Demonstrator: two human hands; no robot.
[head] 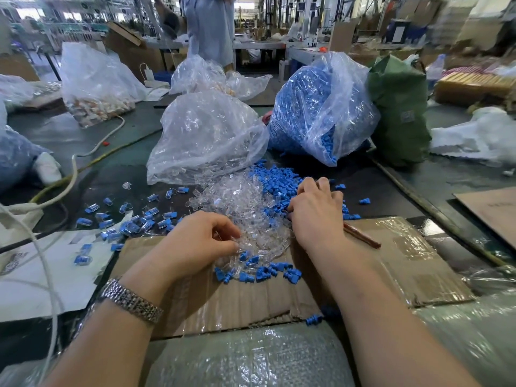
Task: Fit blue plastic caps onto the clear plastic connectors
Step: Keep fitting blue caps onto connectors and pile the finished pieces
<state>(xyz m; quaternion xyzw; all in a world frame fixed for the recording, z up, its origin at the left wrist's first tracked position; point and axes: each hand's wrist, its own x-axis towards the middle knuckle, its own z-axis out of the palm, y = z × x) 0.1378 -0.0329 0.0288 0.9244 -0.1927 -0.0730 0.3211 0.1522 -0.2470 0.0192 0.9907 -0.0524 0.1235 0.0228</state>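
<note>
Fingers (223, 233) of the left hand (199, 241) curled down into the near edge of the heap of small clear plastic connectors (240, 208), tips bunched together; can't tell if one piece is actually pinched. Silver metal link watch (131, 300) on that wrist. Fingers (312, 185) of the right hand (317, 213) curled too, knuckles up, digging in on the right side of the heap where loose blue plastic caps (282, 180) pile up against it; can't tell what's held, if anything. More blue caps (262, 270) strewn just in front of the heap on the flattened brown cardboard sheet (391, 263), which lies on the dark desk (117, 174). Left of the heap, a scatter of clear connectors with blue caps already fitted (139, 219). Right behind the heap, big clear plastic bag of clear connectors (206, 138), mouth open toward it. Behind and right of the heap, another clear plastic bag stuffed with blue caps (321, 107), green sack (399, 110) just beside that. Thin reddish-brown stick (363, 236) on the cardboard, right of the heap, by the right wrist.
</note>
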